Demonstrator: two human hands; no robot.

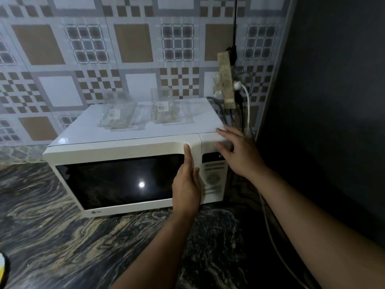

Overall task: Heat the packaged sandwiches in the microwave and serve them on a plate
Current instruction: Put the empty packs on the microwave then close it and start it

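The table (52, 236), a dark slab with swirling tan veins, is filling the lower half of the view, and behind it a wall (129, 44) of brown, grey and white patterned tiles is rising to the top edge. A white microwave (129, 147) is sitting on the table against that wall, turned slightly so its front is facing down and to the left; its door (116, 182) is closed, and the dark window is showing one small bright reflection. The sandwiches themselves are not showing anywhere, and what is behind the dark window cannot be made out. The left hand (186, 184) is lying flat against the right edge of the door, its fingers (187, 151) straight and held together, pointing up toward the top corner of the door frame. The right hand (239, 151) is reaching over the top right corner of the microwave, fingers spread apart and relaxed, the fingertips touching the casing just above the control panel (212, 178), where a faint green digit is glowing. Two clear glass containers (118, 113) are resting on the microwave's top, side by side, each bearing a small label. A grimy power strip (226, 80) is hanging on the wall beside the microwave's back right corner, with a white plug (237, 85) and cord pushed into it.
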